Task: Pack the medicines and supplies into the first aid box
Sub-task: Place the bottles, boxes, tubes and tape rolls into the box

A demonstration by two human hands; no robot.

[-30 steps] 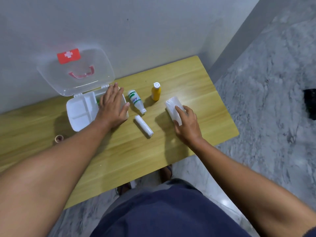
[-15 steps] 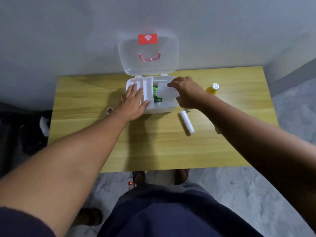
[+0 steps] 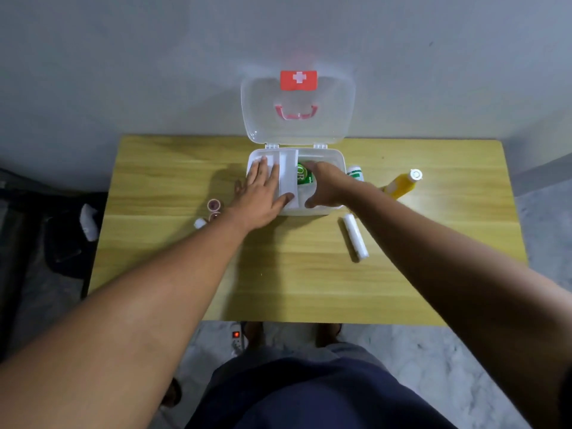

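First aid box (image 3: pixel 338 157) sat braced under a flat, relaxed left hand (image 3: pixel 263 193), right hand (image 3: pixel 327 187) inside it, grasp impossible to tell; contents wanted seating low beside the green pack (image 3: pixel 305 177).

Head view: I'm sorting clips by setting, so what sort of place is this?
Probably a room in a home: a small wooden table against a plain grey wall, and a marble-patterned floor with a power strip.
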